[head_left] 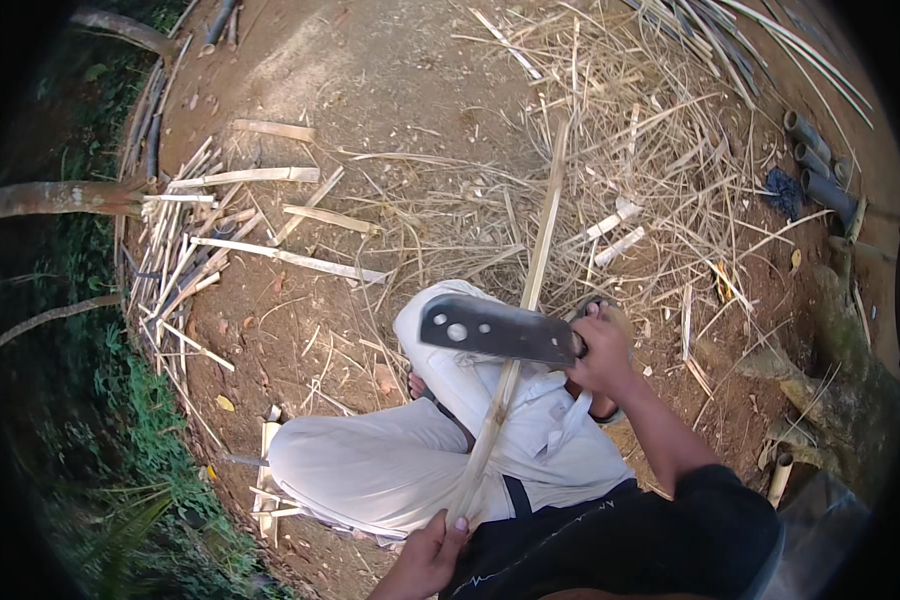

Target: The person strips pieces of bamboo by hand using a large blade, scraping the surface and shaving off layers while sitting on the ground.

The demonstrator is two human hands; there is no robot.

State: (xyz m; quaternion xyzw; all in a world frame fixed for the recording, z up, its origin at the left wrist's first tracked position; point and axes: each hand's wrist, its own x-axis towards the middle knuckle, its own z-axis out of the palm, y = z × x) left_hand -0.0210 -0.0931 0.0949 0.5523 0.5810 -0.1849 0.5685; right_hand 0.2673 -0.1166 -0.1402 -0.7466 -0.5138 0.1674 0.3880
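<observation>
My right hand [606,350] is closed round the handle of a cleaver [495,332] with a broad dark blade and several round holes near its far end. The blade points left and lies across a long split bamboo strip [542,240], covering part of it; whether the edge bites into the strip I cannot tell. My left hand [428,556] grips the strip's near end close to my body, thumb on top. From there the strip slants up and away over my legs in pale trousers [370,460], its far tip above the shavings on the ground.
Thin bamboo shavings [630,150] cover the ground ahead and to the right. Cut bamboo pieces [185,260] are heaped at the left beside green plants [100,420]. Bamboo tubes [828,190] and a tree trunk [840,370] stand at the right; long strips [800,50] lie at the far right.
</observation>
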